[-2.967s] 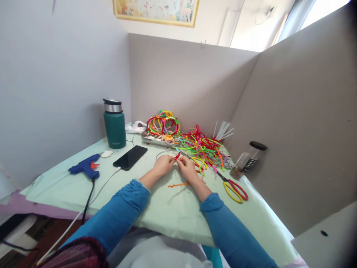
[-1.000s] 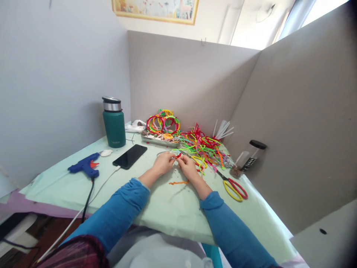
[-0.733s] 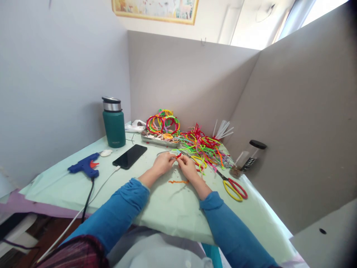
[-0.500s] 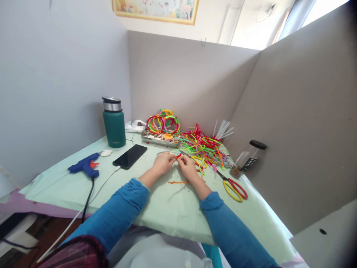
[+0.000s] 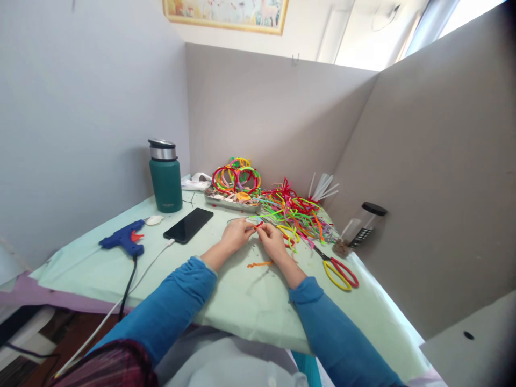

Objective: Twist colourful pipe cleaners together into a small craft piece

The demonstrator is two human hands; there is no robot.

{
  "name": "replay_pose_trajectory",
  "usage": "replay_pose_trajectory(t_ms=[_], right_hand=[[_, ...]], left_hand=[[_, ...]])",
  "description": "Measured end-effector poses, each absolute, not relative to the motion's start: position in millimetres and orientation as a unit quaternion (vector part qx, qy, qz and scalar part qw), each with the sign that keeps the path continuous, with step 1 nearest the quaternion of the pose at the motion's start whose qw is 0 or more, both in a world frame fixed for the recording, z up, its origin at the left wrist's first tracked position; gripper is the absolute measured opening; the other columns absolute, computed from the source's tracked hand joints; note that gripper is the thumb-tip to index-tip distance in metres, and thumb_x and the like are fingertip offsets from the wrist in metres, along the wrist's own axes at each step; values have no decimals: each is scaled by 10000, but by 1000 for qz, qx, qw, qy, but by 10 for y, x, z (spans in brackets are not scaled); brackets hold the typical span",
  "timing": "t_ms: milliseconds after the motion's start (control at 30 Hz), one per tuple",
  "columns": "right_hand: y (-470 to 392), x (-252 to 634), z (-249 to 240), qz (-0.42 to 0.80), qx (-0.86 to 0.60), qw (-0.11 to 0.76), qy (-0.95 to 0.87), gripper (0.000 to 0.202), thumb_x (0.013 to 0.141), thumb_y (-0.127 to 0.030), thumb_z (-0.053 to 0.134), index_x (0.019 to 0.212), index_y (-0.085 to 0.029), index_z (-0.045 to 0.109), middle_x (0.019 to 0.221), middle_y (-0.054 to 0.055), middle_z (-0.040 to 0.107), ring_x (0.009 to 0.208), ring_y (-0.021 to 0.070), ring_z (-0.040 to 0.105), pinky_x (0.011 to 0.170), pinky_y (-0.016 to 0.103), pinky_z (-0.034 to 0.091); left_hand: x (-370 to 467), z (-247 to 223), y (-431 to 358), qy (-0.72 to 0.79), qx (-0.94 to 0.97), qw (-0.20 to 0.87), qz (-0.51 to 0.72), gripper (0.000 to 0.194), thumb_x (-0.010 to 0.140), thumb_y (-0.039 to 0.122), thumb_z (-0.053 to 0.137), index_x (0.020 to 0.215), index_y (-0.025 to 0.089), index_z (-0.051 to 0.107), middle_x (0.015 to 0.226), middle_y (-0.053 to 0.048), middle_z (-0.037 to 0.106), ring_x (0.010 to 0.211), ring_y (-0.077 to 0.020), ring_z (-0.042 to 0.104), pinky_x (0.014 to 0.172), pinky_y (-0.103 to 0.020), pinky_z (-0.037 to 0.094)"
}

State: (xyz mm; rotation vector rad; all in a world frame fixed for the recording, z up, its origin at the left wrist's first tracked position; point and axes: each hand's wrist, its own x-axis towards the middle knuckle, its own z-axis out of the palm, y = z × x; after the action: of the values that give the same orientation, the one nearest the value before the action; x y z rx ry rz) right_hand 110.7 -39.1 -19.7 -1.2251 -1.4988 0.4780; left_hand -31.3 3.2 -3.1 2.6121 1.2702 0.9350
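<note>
Both hands meet over the middle of the table, fingers pinched. Between the fingertips of my left hand (image 5: 236, 235) and my right hand (image 5: 272, 240) is a small piece of red pipe cleaner (image 5: 258, 224); the fingers cover much of it. An orange twisted pipe cleaner (image 5: 259, 264) shows just below my right hand, its right end near the wrist. Yellow and green pipe cleaners (image 5: 291, 235) lie close to the right of that hand. Farther right rest scissors (image 5: 337, 271) with one red and one yellow handle.
A blue glue gun (image 5: 123, 237), a black phone (image 5: 188, 225) on a white cable and a green bottle (image 5: 166, 183) stand left. Behind the hands are a metal tray (image 5: 231, 203) with colourful rings (image 5: 236, 177) and a heap of pipe cleaners (image 5: 298, 207). A clear jar (image 5: 363, 226) leans right.
The orange pipe cleaner's visible left end has shifted slightly to the right. My hands stay together at nearly the same spot, still pinching the red piece.
</note>
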Motion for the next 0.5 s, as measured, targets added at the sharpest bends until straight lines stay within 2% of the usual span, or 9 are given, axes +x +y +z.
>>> replay_pose_trajectory(t_ms=[500], right_hand=[[-406,1098,-196,170,-512,544,-643,139,791,-306,481,774,-191,556,637,0,556,567,140,493,560,257,374]], left_hand=[[-318,29,-47,431,852,48,294,289,837,365,456,934,262,709,785,-39,643,739,-150,567,674,-232,378]])
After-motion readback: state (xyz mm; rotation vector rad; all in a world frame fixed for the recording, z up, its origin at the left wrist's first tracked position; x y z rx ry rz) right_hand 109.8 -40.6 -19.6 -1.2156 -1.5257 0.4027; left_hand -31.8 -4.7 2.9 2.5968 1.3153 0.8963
